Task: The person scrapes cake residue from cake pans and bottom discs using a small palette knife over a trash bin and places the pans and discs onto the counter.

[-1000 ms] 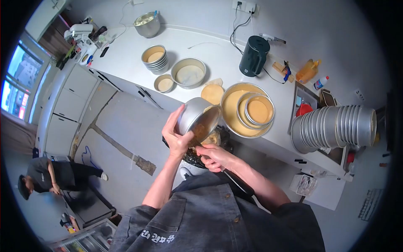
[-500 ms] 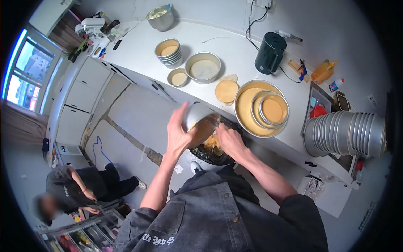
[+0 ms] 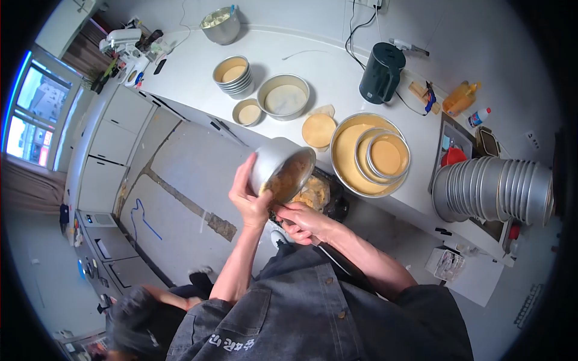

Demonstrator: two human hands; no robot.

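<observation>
My left hand [image 3: 248, 195] is closed on the wall of a round metal cake pan [image 3: 268, 162], tilted on its side with its mouth to the right. Brown baked crumbs coat the inside. My right hand [image 3: 304, 222] is closed just below the pan's rim, gripping a long thin tool [image 3: 334, 259] whose shaft runs back along my forearm. Which kind of tool it is, I cannot tell. Beneath the pan stands a bin with a black liner [image 3: 338, 207], holding yellow cake scraps [image 3: 313, 194].
On the white counter [image 3: 319, 63] are stacked pans [image 3: 233, 84], a wide cake pan [image 3: 284, 111], a cake round [image 3: 319, 130], nested cake pans [image 3: 346, 162] and a dark kettle [image 3: 382, 72]. Many pans lie stacked [image 3: 475, 189] at right. Another person [image 3: 144, 319] bends at lower left.
My right hand has come out of the pan's mouth and moved down and left. The pan has tipped more toward me. The other person has moved closer, toward the lower middle.
</observation>
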